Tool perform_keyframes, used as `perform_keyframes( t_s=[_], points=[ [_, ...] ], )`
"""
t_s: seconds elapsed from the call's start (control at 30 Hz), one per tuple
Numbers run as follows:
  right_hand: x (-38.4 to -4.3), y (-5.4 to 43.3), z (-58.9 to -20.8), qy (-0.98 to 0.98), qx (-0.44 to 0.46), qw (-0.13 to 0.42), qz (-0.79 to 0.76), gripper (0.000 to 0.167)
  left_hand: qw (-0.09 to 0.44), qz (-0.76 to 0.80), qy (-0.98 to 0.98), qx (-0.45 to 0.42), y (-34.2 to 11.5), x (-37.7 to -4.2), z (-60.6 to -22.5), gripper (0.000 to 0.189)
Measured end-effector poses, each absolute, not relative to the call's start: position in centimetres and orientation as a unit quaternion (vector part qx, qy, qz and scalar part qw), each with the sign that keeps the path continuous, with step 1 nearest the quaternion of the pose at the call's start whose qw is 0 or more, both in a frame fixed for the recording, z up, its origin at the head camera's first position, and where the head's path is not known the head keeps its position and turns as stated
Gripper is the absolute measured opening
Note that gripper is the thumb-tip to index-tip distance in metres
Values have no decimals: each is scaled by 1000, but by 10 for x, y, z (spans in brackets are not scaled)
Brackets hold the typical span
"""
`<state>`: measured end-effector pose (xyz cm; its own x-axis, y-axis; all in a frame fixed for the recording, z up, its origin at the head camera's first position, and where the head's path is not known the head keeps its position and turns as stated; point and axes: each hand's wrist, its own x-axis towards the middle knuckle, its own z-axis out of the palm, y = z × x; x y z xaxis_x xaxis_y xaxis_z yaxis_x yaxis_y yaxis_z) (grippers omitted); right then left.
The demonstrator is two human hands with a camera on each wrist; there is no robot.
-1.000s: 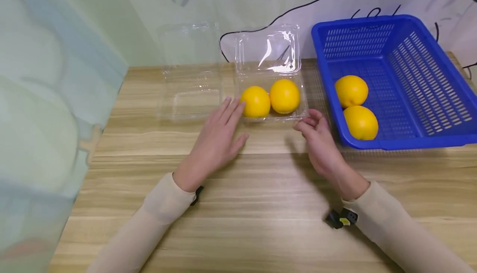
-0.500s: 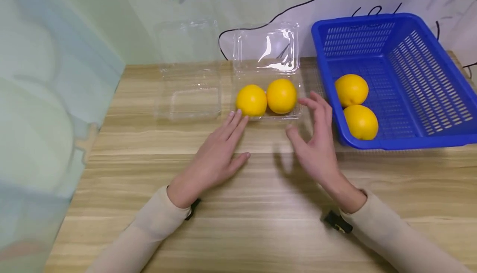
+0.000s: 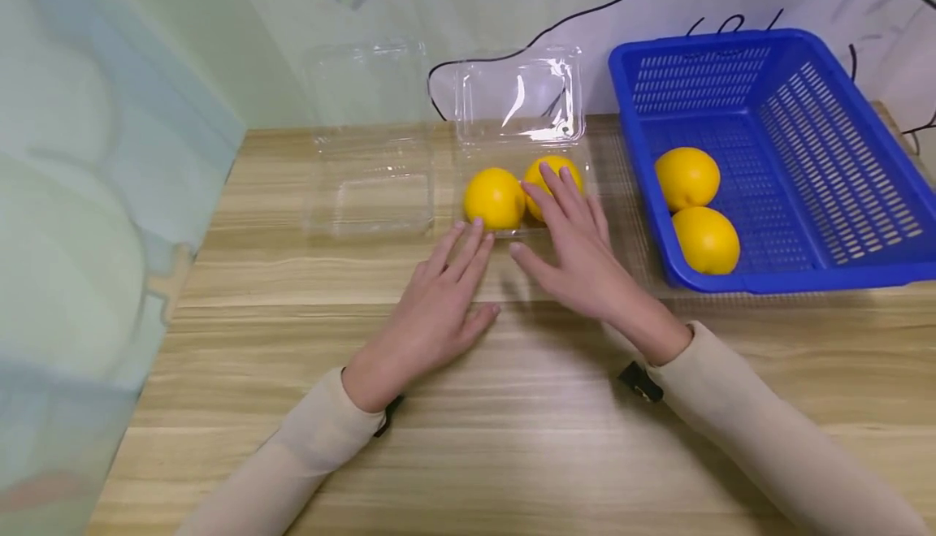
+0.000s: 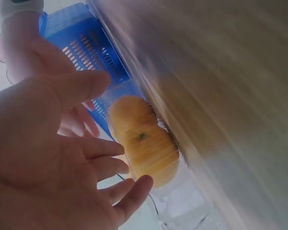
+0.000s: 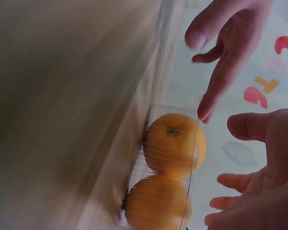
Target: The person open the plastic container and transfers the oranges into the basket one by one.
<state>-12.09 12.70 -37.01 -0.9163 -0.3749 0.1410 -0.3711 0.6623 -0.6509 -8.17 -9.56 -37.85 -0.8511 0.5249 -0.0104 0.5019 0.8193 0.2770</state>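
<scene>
Two oranges sit side by side in the base of a clear plastic clamshell box [image 3: 521,105] whose lid stands raised at the back. My left hand [image 3: 442,309], fingers straight, has its fingertips at the front edge of the box by the left orange [image 3: 494,199]. Above the right orange [image 3: 537,169] is my right hand [image 3: 585,256], fingers spread and partly covering that fruit. Seen from the left wrist, the oranges [image 4: 151,155] show through the ribbed clear wall. In the right wrist view both hands, including the right hand [image 5: 259,177], hover beside the box holding nothing.
A second clear clamshell box [image 3: 383,195] stands with its lid up to the left. On the right is a blue plastic basket [image 3: 804,280] holding two more oranges [image 3: 705,241]. A patterned backdrop rises behind the wooden table [image 3: 468,438].
My right hand has left the box's right front corner, opened its fingers and moved left over the right orange. My left hand has drawn back slightly from the left orange's side to its front.
</scene>
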Motion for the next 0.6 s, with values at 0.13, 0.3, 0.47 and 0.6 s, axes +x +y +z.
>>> perform_keyframes(
  t_s=[0.13,0.3,0.47,0.6],
  points=[
    [-132,120,-368,919,-204,-11,-338,73,47,128,953,272,-94,-84,-379,86],
    [-146,111,-365,920,-207,-22,-332,66,50,130,953,270,-92,-86,-378,85],
    [-161,102,-364,925,-202,-14,-322,60,56,125,953,270,-90,-85,-378,84],
    [-174,99,-360,930,-208,18,-303,64,59,120,954,270,-89,-84,-379,83]
  ],
)
